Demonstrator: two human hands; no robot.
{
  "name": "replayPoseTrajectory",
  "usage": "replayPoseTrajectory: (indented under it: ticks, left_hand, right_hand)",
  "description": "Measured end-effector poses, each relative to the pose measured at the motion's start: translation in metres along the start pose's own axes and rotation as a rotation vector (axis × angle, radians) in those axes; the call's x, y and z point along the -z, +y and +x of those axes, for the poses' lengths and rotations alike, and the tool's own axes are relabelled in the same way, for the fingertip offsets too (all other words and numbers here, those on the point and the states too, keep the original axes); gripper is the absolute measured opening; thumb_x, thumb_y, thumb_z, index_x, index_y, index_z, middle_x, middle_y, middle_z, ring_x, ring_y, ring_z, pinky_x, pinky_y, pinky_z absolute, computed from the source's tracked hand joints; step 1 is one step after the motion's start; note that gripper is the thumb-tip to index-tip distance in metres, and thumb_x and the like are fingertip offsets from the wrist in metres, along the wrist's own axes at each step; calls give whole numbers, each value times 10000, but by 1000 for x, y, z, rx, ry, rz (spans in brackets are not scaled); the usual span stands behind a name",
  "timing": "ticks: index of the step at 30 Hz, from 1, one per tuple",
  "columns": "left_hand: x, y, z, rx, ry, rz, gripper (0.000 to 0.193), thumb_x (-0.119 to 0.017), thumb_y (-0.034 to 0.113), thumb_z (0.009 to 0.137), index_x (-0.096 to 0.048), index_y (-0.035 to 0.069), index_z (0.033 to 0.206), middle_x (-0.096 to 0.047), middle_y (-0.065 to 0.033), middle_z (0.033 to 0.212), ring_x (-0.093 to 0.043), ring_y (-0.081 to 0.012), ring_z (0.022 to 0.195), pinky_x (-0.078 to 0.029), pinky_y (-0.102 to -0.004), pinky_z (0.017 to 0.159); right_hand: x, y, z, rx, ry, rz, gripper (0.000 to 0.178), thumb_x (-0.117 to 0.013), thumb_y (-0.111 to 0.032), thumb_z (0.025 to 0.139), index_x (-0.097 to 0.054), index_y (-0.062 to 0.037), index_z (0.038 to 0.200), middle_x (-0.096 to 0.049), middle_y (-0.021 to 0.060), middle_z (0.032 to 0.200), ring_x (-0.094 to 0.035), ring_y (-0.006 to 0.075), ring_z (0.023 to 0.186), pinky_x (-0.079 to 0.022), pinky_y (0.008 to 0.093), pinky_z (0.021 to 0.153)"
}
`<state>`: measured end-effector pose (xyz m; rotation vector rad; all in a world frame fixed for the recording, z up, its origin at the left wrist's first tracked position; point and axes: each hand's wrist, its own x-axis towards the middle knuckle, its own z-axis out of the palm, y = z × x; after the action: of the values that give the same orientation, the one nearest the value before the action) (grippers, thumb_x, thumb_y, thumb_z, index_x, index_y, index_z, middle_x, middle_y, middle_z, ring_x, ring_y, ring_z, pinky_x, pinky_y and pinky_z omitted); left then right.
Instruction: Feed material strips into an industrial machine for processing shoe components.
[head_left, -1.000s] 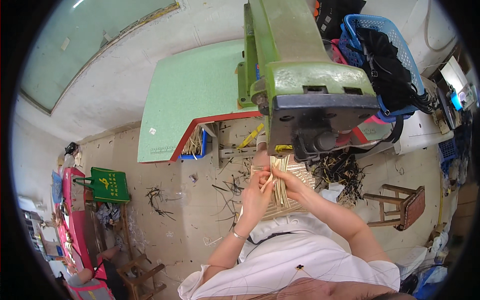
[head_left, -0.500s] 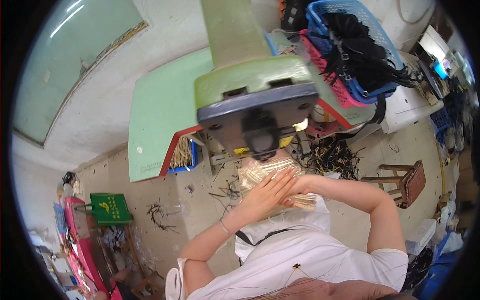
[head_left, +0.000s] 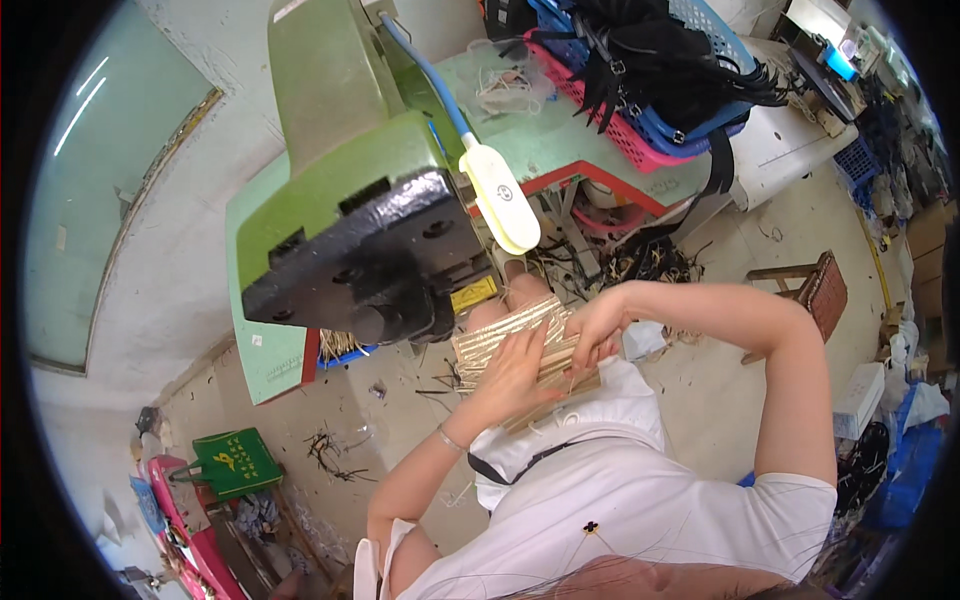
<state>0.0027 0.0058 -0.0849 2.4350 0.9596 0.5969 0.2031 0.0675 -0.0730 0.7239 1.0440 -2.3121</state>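
Note:
Across my lap lies a bundle of flat, shiny gold strips (head_left: pixel 490 343), set mostly side by side. My left hand (head_left: pixel 515 368) rests flat on them, its fingers stretched out and slightly apart. To its right, my right hand (head_left: pixel 597 328) is bent down over the strips' near right part, thumb and fingers closed on some of them. The fingertips of that hand are partly hidden. Just beyond the strips hangs the black-faced head of a green machine (head_left: pixel 350 255), apart from both hands.
A pale yellow switch box (head_left: pixel 503 200) on a blue cable hangs beside the machine. Black strapped goods (head_left: pixel 660 65) fill baskets on the green table (head_left: pixel 590 140). A stool (head_left: pixel 822 300) stands right, a green bag (head_left: pixel 232 462) left. Black scraps (head_left: pixel 335 455) litter the floor.
My hands, stacked on the strips before, are now apart: the right has shifted up and curled its fingers, while the left lies lower. The view has turned, placing the machine head farther left.

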Motion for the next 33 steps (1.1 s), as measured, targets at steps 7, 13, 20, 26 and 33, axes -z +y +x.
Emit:
replayPoseTrajectory:
  ticks: [7,13,20,26,33]
  left_hand:
    - [-6,4,5,584,-197,-831,485,-709,185,723,-468,-16,1094,-577,-39,748,-556,-167,559,-478,-288,539]
    - [-29,6,-15,890,13,-1683,322,-678,112,764,-494,38,1019,-507,-5,730,-490,-95,562,-485,-263,591]
    - [-42,6,-37,762,95,-1880,356,-657,91,769,-466,28,1063,-511,-58,870,-536,-150,726,-487,-320,707]
    - [-47,0,-49,588,108,-1971,494,-628,272,802,-420,20,1173,-507,-102,959,-529,-183,780,-475,-331,726]
    - [-44,3,-61,688,131,-1828,474,-537,296,869,-377,13,1214,-500,-77,869,-512,-175,745,-452,-335,700]
  right_hand:
    - [11,-67,-39,87,240,-588,406,-608,-331,822,-584,32,1001,-617,95,922,-591,142,827,-502,264,588]
    - [85,-144,-119,807,1396,-693,346,-580,-312,822,-608,5,958,-637,113,828,-604,156,658,-496,333,588]
    - [164,-197,-115,416,1850,-1026,290,-530,-194,785,-611,29,953,-597,214,1003,-572,342,956,-453,403,823]
    - [198,-218,-109,141,1826,-1041,295,-559,-224,771,-628,7,941,-611,219,942,-609,341,843,-482,386,740]
    - [232,-234,-102,-173,1612,-1135,240,-571,-219,745,-667,-33,862,-624,158,979,-610,284,886,-482,363,743]
